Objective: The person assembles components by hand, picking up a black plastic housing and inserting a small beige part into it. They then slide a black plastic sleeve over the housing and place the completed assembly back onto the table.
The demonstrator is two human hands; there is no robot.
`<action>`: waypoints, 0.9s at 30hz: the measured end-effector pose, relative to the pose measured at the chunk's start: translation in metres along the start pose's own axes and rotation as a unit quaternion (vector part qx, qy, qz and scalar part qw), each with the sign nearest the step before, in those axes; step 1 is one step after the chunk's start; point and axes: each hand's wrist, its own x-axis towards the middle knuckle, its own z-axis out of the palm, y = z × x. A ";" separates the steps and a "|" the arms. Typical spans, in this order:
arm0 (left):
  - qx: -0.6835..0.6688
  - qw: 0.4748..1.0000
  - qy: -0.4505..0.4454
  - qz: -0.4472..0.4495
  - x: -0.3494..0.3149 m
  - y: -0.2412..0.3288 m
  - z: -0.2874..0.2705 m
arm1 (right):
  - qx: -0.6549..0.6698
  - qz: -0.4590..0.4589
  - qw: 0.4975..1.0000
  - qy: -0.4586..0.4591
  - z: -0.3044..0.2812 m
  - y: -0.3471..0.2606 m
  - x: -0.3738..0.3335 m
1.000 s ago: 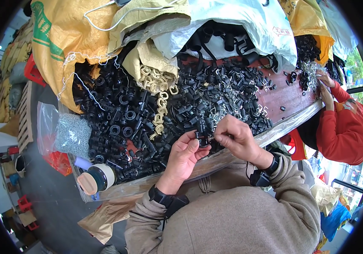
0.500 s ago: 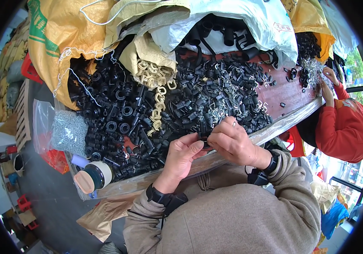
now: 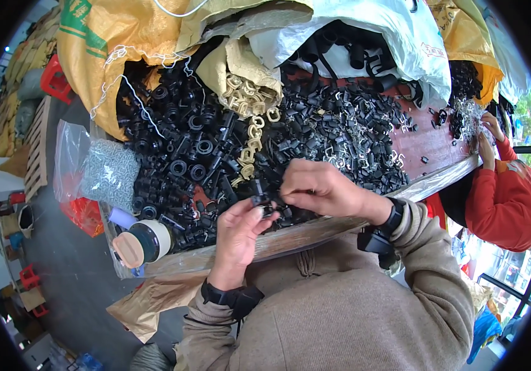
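Note:
My left hand [image 3: 239, 232] grips a small black plastic fitting [image 3: 259, 196] between thumb and fingers, close to the table's front edge. Just to its right, my right hand [image 3: 322, 190] is closed in a pinch beside the fitting. Whatever sits between those fingertips is hidden. Beyond both hands spreads a pile of small black plastic clips [image 3: 346, 127] mixed with metal bits. Larger black ring-shaped and tubular fittings [image 3: 179, 167] are heaped to the left. A line of cream-coloured plastic loops [image 3: 250, 151] spills from a paper sack [image 3: 231, 74] between the two heaps.
A bag of small screws [image 3: 111, 170] and a jar with a pinkish lid [image 3: 130, 249] stand at the table's left corner. Along the back are a yellow woven sack [image 3: 101, 80] and a white sack [image 3: 371, 31]. A co-worker in red [image 3: 504, 198] handles parts at right.
The view has shifted slightly, moving the table contents rightward. My hands have come apart a little; the left one has moved left, and a black fitting now shows in it.

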 end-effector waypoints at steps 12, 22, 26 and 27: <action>-0.060 0.996 0.046 0.052 -0.005 0.005 -0.004 | -0.323 -0.018 0.946 0.013 0.017 0.026 0.039; -0.142 0.983 -0.112 0.003 0.019 -0.009 0.022 | 0.474 0.224 0.830 0.192 0.023 0.005 -0.017; -0.136 0.983 -0.118 -0.010 0.020 -0.014 0.024 | 0.429 0.207 0.857 0.196 0.020 0.003 -0.022; -0.133 0.985 -0.112 -0.011 0.020 -0.015 0.025 | 0.430 0.207 0.856 0.197 0.019 0.002 -0.022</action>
